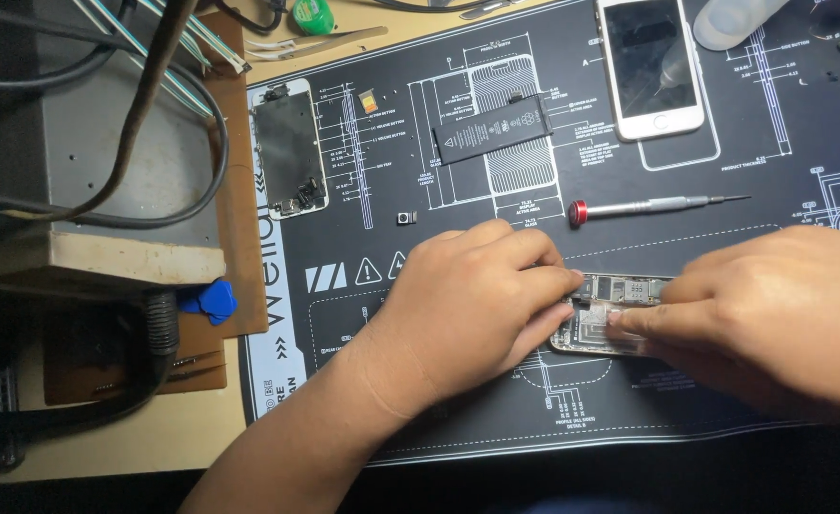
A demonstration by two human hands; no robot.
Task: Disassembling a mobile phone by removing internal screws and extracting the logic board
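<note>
Both hands [468, 305] [772, 314] on opened phone [610, 314], long axis left-right.

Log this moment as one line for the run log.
left hand: gripping opened phone | right hand: fingertips on phone | nearby: screwdriver, battery, white phone | surface: mat

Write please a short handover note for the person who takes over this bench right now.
Left hand: grips the left end of the opened phone body on the black repair mat.
Right hand: fingertips press inside that body.
Removed and set aside: battery, screen assembly.
Screwdriver lies above the hands; a white phone lies top right.
Boards remain in the body.
</note>
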